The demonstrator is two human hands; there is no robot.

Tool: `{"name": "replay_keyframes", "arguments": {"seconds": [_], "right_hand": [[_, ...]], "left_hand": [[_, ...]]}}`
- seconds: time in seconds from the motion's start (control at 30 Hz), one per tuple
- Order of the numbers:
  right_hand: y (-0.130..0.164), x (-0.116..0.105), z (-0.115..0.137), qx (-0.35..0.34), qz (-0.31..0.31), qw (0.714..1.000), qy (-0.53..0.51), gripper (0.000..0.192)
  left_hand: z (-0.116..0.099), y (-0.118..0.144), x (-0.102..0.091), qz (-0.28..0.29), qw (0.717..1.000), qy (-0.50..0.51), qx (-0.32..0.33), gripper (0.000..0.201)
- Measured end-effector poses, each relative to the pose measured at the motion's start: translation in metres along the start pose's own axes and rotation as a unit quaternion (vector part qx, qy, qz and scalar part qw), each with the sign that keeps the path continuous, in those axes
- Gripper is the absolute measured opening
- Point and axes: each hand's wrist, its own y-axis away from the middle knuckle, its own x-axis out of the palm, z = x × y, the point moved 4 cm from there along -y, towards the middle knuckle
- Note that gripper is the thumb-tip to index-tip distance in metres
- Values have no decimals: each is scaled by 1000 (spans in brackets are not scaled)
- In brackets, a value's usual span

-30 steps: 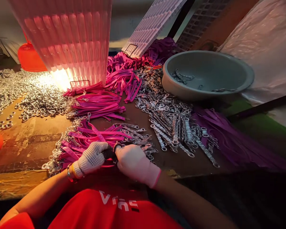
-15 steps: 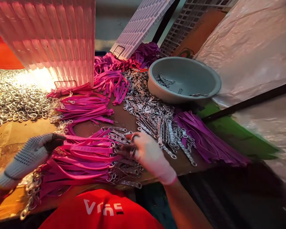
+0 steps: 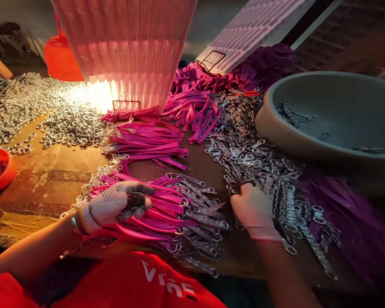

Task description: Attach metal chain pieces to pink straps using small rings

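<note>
My left hand, in a dotted white glove with dark fingertips, is closed above a row of pink straps. Whatever sits between its curled fingers is too small to make out. Metal rings at the straps' right ends carry short metal chains. At the near-left edge of a heap of loose chains, my right hand, also gloved, has its fingers bent down and closed on a short metal chain, mostly hidden by the hand.
A grey basin with a few chains stands right, beside dark purple straps. Small metal rings are heaped left, near a red bowl. A ribbed translucent panel and more pink straps lie beyond.
My right hand has left the chained ends of the straps and moved right to the chain heap. My left hand has come right over the straps. The view has turned left.
</note>
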Motion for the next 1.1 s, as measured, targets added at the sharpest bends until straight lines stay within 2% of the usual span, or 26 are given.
{"name": "replay_keyframes", "arguments": {"seconds": [0.07,0.17,0.27,0.33,0.4,0.5,0.57,0.67,0.73,0.87,0.93,1.0,1.1], "right_hand": [[9,-14,8,-24,-39,985,-168,31],[41,-42,49,-140,-37,913,-382,34],[83,-63,103,-245,3,873,-421,40],[107,-70,132,-310,-6,849,-427,40],[123,-72,149,-346,-36,836,-426,36],[132,-74,151,-315,-74,839,-437,37],[133,-76,147,-275,-71,846,-451,36],[135,-79,142,-252,-35,848,-466,38],[135,-82,139,-262,-32,848,-459,42],[131,-87,136,-341,-36,846,-409,57],[128,-88,136,-392,0,826,-405,63],[124,-91,134,-432,37,799,-417,61],[117,-97,127,-441,46,779,-442,54]], "left_hand": [[2,0,1,-9,1000,3,16,28],[6,-3,5,-11,997,80,17,30],[13,-6,13,-3,981,192,-2,30],[17,-5,20,6,972,234,-12,28],[22,-3,26,15,970,240,-14,28],[24,2,31,7,984,175,36,31],[22,6,33,-4,994,63,84,29],[17,12,35,-14,983,-122,135,24],[16,14,34,-11,975,-167,145,25],[21,10,35,37,987,-133,77,33],[25,6,36,56,991,-113,42,31],[29,1,37,66,994,-81,15,25],[33,-6,37,89,995,-24,-33,16]]}}
